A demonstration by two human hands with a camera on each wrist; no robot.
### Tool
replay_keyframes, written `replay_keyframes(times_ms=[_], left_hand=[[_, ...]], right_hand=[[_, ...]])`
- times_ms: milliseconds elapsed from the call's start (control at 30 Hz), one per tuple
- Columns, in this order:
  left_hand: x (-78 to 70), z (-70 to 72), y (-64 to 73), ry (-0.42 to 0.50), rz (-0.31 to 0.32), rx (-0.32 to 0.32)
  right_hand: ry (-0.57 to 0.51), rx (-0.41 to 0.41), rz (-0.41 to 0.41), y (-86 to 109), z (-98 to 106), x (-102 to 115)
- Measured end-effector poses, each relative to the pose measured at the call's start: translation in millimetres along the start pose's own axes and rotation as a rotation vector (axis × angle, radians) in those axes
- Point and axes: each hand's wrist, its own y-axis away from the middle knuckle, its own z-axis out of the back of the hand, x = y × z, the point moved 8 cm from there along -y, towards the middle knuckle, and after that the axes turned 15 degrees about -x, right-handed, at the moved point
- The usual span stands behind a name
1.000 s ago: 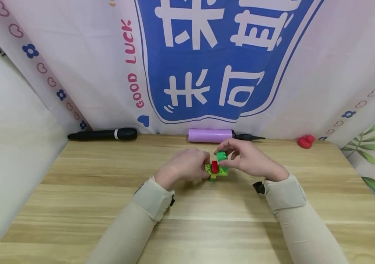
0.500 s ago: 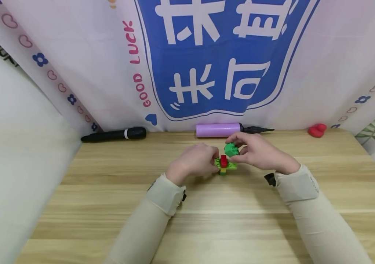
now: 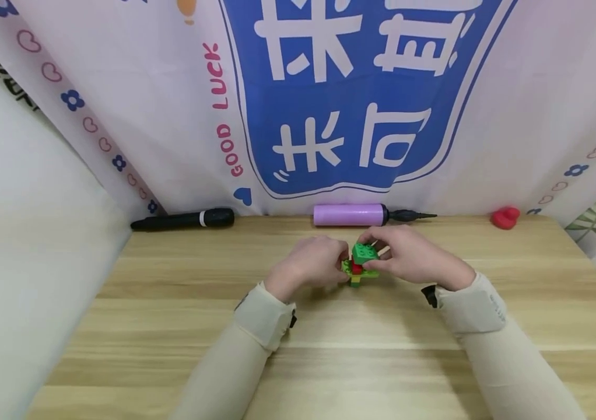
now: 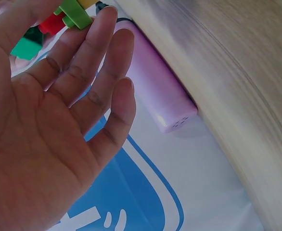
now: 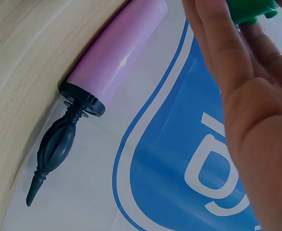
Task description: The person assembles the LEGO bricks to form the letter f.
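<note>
In the head view my left hand (image 3: 311, 262) pinches the left end of a lime-green toy building plate (image 3: 370, 273). A red brick (image 3: 356, 268) stands on that plate, and a yellow brick (image 3: 355, 280) with green below it is underneath. With thumb and fingers my right hand (image 3: 410, 254) grips a green studded brick (image 3: 364, 253) over the red one, covering its top. Whether these two bricks touch I cannot tell. The left wrist view shows the lime-green plate (image 4: 76, 13), red brick (image 4: 52, 23) and green brick (image 4: 29, 44) at its upper edge.
Behind the hands a purple hand pump (image 3: 349, 214) with a black nozzle lies along the cloth backdrop (image 3: 277, 116). A black pen-like object (image 3: 182, 219) lies at the back left of the wooden table (image 3: 319, 373). A small red object (image 3: 505, 217) sits at the back right.
The green brick in my right hand went from beside the red brick, up and tilted, then down over the red one. My left hand keeps its pinch on the plate. The head view shifted slightly.
</note>
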Motion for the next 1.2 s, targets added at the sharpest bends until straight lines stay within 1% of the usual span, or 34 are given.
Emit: replay_keyframes(times_ms=[200,267,400,567,700,867,1200], left_hand=[[0.9,2.7,-0.7,0.017,-0.003,-0.001],[0.4,1.1,-0.3,0.020,-0.008,-0.003],[-0.5,1.0,-1.6,0.018,-0.020,-0.009],[0.8,1.3,-0.2,0.023,-0.013,-0.001],[0.8,0.8,1.6,0.035,-0.005,0.006],[0.3,0.8,1.7,0.034,-0.010,-0.002],[1.4,0.2,2.6,0.039,-0.009,-0.010]], right_hand=[[0.001,-0.009,0.008,-0.7,-0.5,0.7],[0.001,-0.016,0.006,0.7,-1.3,0.1],[0.027,-0.035,0.009,0.9,1.4,1.1],[0.045,-0.030,0.023,-0.5,0.3,5.5],[0.039,-0.026,0.013,-0.7,-2.0,5.1],[0.029,-0.021,0.001,0.3,-2.4,3.8],[0.039,-0.030,0.023,0.1,-1.6,5.0]])
